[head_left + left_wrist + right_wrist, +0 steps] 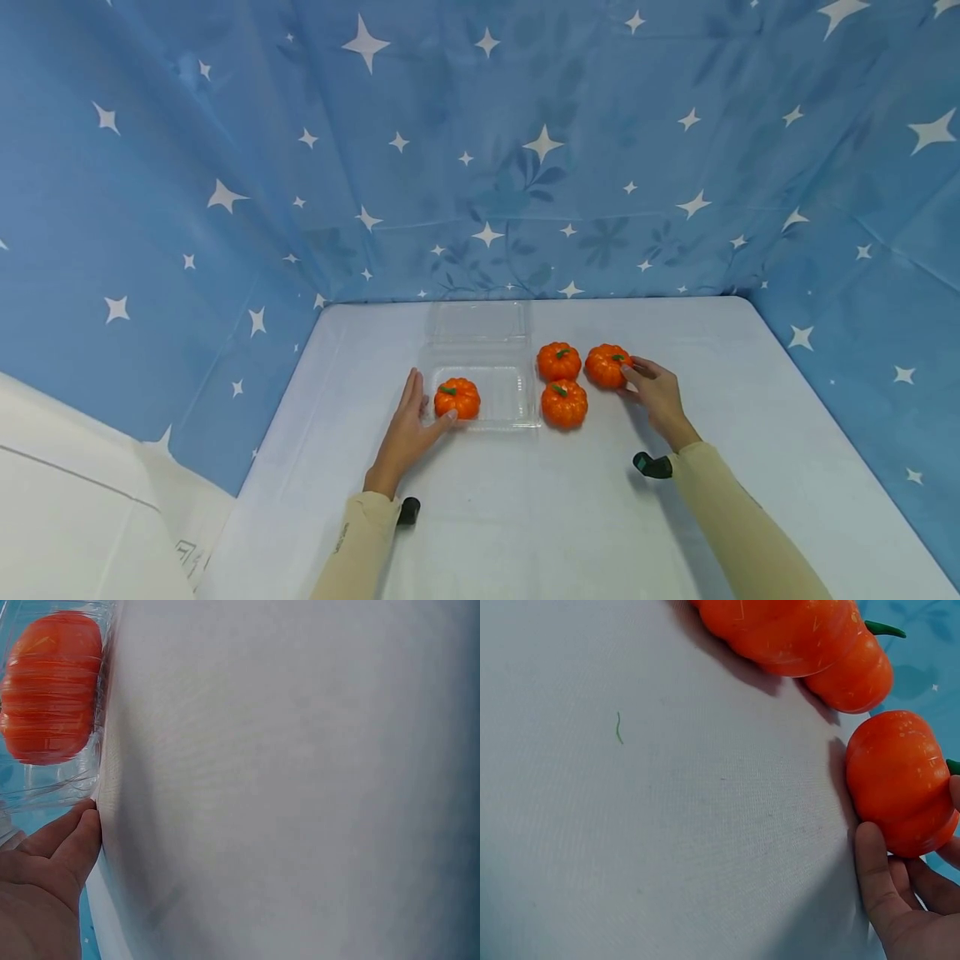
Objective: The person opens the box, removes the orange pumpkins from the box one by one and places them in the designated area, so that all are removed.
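Note:
A clear plastic clamshell box (498,423) lies with its lid (480,322) folded back toward the curtain. One small orange pumpkin (457,398) with a green stem sits in the left part of its tray. Along the box's left side, my left hand (408,433) rests with long fingers straight and thumb at the front edge; in the left wrist view its fingertips (91,814) meet the clear wall. My right hand (657,396) grips another pumpkin (608,367) by its right side, thumb near the stem and fingers (874,859) around its lower part.
Two more pumpkins, a rear one (558,362) and a front one (564,404), stand close together between the box and my right hand. The white table (487,517) ends at a blue star-patterned curtain (480,167). A white surface (67,500) stands at the lower left.

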### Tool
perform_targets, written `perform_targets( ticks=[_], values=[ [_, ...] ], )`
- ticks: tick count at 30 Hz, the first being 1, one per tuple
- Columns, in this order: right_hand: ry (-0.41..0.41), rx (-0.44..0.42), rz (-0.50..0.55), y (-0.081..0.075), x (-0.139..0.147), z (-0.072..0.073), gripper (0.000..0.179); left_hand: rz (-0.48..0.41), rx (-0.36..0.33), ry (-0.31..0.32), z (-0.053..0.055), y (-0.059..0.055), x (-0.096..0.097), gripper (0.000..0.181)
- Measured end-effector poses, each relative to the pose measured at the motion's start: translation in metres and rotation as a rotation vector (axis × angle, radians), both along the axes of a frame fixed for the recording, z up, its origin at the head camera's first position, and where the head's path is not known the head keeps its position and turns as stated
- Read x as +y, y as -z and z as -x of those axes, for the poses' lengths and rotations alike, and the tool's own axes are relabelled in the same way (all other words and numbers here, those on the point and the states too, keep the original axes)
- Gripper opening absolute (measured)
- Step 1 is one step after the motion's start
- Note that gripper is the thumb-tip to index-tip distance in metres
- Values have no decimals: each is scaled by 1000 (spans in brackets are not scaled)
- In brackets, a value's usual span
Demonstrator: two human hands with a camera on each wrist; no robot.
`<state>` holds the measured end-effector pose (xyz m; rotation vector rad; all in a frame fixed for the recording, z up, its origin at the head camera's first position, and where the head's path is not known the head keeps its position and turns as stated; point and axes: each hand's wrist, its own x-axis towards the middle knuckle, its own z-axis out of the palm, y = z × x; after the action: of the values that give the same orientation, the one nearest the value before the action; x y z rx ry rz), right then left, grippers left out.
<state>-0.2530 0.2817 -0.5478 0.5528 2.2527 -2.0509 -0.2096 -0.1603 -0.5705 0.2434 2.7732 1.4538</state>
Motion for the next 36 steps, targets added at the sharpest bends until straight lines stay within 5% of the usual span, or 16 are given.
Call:
perform_targets(
  ticks=[16,25,36],
  values=[
    [-120,47,-87,-5,5,1,78,9,7,5,1,0,-2,112],
    [-152,140,-93,-23,2,2,87,0,-10,2,2,1,-1,112],
    [-119,253,35,-45,-12,7,86,-5,-15,3,1,1,-1,112]
  ],
)
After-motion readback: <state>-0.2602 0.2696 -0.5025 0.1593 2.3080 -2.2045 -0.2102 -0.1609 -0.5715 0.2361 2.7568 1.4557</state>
